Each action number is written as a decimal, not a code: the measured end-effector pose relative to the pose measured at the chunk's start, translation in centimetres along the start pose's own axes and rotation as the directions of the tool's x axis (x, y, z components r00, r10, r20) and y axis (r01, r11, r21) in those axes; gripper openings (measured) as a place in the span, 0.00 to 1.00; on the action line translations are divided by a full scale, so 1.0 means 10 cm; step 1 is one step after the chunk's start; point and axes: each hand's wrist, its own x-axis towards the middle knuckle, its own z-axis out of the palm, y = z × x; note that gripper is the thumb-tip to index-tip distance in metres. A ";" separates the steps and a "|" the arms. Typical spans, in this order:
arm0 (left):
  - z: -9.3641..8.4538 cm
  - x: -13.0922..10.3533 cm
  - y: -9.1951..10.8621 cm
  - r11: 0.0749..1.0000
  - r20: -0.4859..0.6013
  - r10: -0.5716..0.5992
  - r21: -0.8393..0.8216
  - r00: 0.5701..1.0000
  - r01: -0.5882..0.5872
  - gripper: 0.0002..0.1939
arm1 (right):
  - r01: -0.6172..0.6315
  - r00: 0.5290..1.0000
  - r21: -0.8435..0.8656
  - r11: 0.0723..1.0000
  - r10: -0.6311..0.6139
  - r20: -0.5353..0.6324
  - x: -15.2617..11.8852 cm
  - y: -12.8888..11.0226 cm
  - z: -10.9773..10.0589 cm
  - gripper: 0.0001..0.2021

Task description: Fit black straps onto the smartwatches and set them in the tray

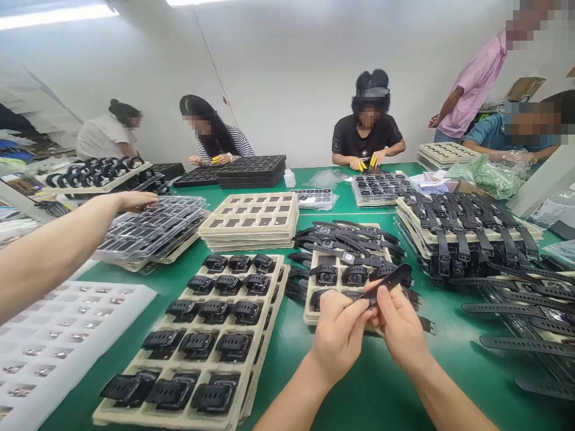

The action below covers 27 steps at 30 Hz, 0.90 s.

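Note:
Both of my hands are closed around a black watch strap (392, 282) over the near edge of a cream tray (309, 317). My left hand (339, 329) pinches its lower left end, and my right hand (399, 323) grips it from the right with the thumb on top. Whether a watch case is attached is hidden by my fingers. Just behind my hands, watches (356, 275) lie face down in that tray, with more black straps (345, 233) piled over its far part. To the left, another cream tray (265, 359) holds rows of watches with closed straps.
A co-worker's arm (67, 239) reaches in from the left over clear plastic trays (157, 227). Stacked cream trays (251, 221) stand mid-table. A white foam tray (103, 347) with small metallic parts lies at left. Strapped watches (462, 224) pile up at right. Several people sit across the green table.

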 end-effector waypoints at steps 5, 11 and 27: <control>-0.06 0.04 0.01 0.913 0.088 -0.321 -0.235 0.943 0.333 0.08 | 0.356 0.922 -0.401 0.844 -0.246 0.300 -0.01 -0.14 -0.04 0.18; 0.01 0.04 0.07 0.286 0.293 -0.725 -0.695 0.623 0.660 0.19 | 0.417 0.904 -0.563 0.714 -0.260 0.340 -0.06 -0.12 0.01 0.22; -0.13 0.03 0.04 0.315 0.485 -0.518 -0.657 0.704 0.685 0.25 | 0.301 0.941 -0.387 0.871 -0.204 0.272 -0.02 -0.07 0.02 0.07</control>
